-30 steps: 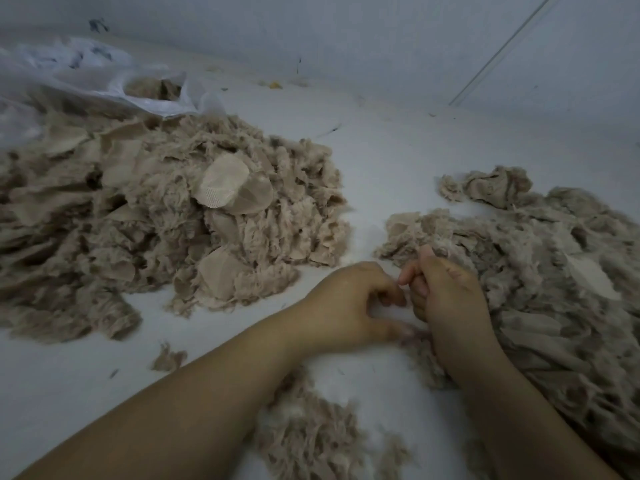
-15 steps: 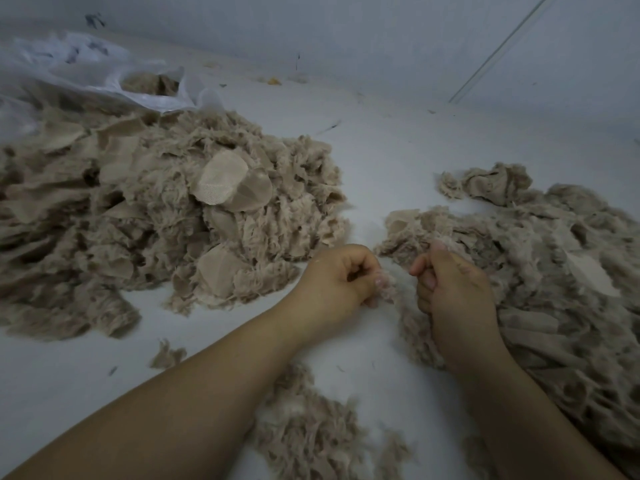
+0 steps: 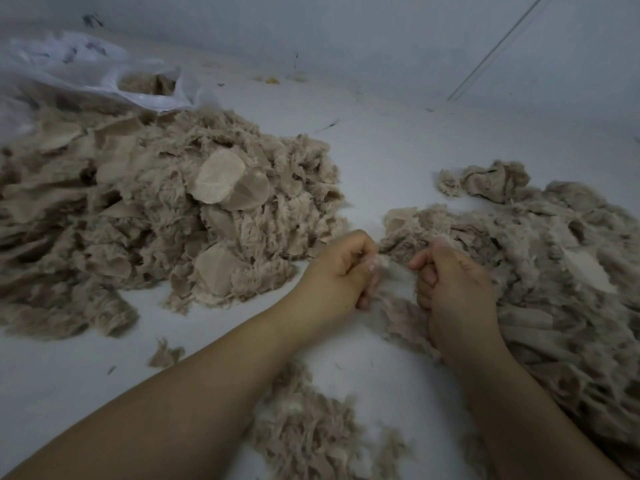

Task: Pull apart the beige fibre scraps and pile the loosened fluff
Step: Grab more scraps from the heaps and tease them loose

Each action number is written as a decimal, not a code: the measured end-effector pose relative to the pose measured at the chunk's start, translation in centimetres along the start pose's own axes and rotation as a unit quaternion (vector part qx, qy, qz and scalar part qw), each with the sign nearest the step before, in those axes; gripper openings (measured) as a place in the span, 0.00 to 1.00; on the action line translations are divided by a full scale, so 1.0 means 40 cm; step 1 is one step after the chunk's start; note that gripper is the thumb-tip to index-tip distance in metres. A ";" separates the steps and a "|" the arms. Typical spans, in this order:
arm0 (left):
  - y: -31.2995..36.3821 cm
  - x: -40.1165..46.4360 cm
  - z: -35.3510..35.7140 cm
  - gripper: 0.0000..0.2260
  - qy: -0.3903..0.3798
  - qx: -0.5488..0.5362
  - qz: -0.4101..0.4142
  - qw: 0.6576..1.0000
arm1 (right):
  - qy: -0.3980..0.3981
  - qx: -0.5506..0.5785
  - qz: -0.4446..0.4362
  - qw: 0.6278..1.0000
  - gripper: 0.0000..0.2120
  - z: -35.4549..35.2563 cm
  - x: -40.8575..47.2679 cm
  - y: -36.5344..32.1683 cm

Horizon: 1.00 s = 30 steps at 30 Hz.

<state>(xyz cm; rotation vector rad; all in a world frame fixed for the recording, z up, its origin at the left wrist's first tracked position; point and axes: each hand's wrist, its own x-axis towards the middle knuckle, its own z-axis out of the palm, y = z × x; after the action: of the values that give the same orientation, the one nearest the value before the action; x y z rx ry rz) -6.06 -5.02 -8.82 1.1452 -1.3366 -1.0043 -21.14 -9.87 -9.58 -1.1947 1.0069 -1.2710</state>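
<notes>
A big heap of beige fibre scraps (image 3: 149,230) with flat woven patches lies on the left of the white surface. A second beige heap (image 3: 554,271) spreads along the right. Between them, my left hand (image 3: 339,275) and my right hand (image 3: 450,289) face each other with curled fingers, and each pinches one end of a thin fibre tuft (image 3: 388,265) stretched between them. A small pile of fluff (image 3: 311,427) lies close to me, between my forearms.
A white plastic bag (image 3: 86,74) with more beige fibre in its mouth sits at the back left. A grey wall (image 3: 381,39) closes the far side. A loose fibre bit (image 3: 166,353) lies on the white surface (image 3: 398,150) in front of the left heap.
My hands were pressed together a second ago. They have since drawn apart, the left going left and up, stretching the tuft between them.
</notes>
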 end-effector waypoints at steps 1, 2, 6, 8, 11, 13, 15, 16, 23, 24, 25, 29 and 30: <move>0.000 0.005 -0.008 0.10 0.032 -0.004 0.002 0.999 | -0.001 0.007 0.001 1.000 0.24 -0.001 0.000 0.001; 0.000 0.009 -0.017 0.11 0.060 -0.015 -0.001 0.998 | -0.003 0.009 0.002 1.000 0.24 -0.002 0.000 0.002; -0.004 0.015 -0.039 0.12 0.110 -0.017 -0.024 0.993 | -0.015 -0.033 -0.007 0.999 0.24 -0.005 0.000 0.006; -0.010 0.016 -0.042 0.10 0.110 0.014 -0.027 0.993 | -0.015 -0.051 -0.007 0.999 0.24 -0.003 0.001 0.008; -0.021 0.016 -0.048 0.06 0.055 0.145 0.003 0.988 | -0.009 -0.065 -0.010 0.998 0.24 0.000 0.003 0.009; -0.023 0.014 -0.049 0.12 0.004 0.293 0.021 0.956 | -0.007 -0.069 -0.009 0.998 0.24 -0.001 0.003 0.008; -0.016 0.011 -0.046 0.16 -0.046 0.404 0.035 0.913 | -0.009 -0.072 -0.005 0.997 0.24 -0.001 0.002 0.006; -0.011 0.008 -0.043 0.14 -0.059 0.420 0.039 0.905 | -0.009 -0.074 -0.002 0.997 0.24 0.000 0.000 0.004; -0.007 0.020 -0.051 0.12 0.130 0.077 0.001 0.989 | 0.009 -0.078 0.016 0.997 0.22 0.003 -0.001 0.000; -0.005 0.020 -0.054 0.12 0.135 0.043 0.002 0.990 | 0.009 -0.088 0.016 0.996 0.21 0.004 -0.003 -0.001; -0.003 0.018 -0.056 0.11 0.132 0.007 0.002 0.991 | 0.007 -0.097 0.012 0.995 0.21 0.003 -0.004 -0.002; 0.004 0.012 -0.044 0.09 0.130 -0.037 0.028 0.990 | -0.023 -0.116 -0.001 0.993 0.18 0.007 -0.012 -0.009; 0.005 0.013 -0.039 0.09 0.138 -0.020 0.044 0.989 | -0.037 -0.126 -0.012 0.991 0.17 0.012 -0.014 -0.013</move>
<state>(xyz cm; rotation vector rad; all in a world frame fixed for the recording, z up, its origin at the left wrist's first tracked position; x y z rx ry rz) -4.50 -5.45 -8.38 1.1388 -1.1302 -0.7729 -20.79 -9.22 -9.06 -1.4403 1.1250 -1.1333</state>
